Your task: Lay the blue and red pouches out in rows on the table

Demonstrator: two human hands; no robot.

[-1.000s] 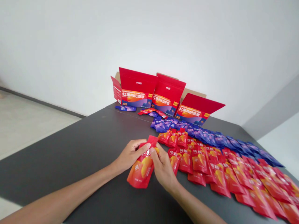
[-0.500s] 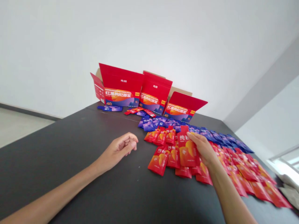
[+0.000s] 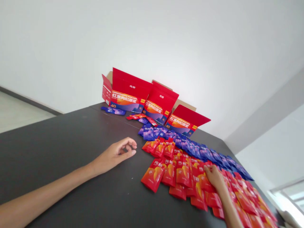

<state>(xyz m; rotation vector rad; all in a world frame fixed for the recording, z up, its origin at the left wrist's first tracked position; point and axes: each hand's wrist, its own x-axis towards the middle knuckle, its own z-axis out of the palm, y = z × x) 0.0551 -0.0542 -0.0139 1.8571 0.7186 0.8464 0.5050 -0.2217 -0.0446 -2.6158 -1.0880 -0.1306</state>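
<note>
My right hand (image 3: 214, 178) is over the rows of red pouches, its thumb and fingers closed on the top end of a red pouch (image 3: 204, 181) with an orange fruit print. That pouch lies among the others, overlapping several of them. Left of it another red pouch (image 3: 182, 172) rests on top of the pile. My left hand (image 3: 122, 151) hovers low over or rests on the dark table (image 3: 95, 196); which one I cannot tell. Its fingers are loosely curled, the thumb stands apart, and nothing is in it. The nearest pouch (image 3: 153, 174) to it lies to its right.
Three open red cartons, a left one (image 3: 128, 95), a middle one (image 3: 158, 104) and a right one (image 3: 181, 122), stand along the back by the white wall. Blue pouches (image 3: 204, 152) form a row behind the red ones. A few loose blue pouches (image 3: 113, 110) lie before the left carton.
The red pouch that my right hand held up now lies on the pile. My right hand has moved right and down to another pouch. My left thumb has parted from its fingers.
</note>
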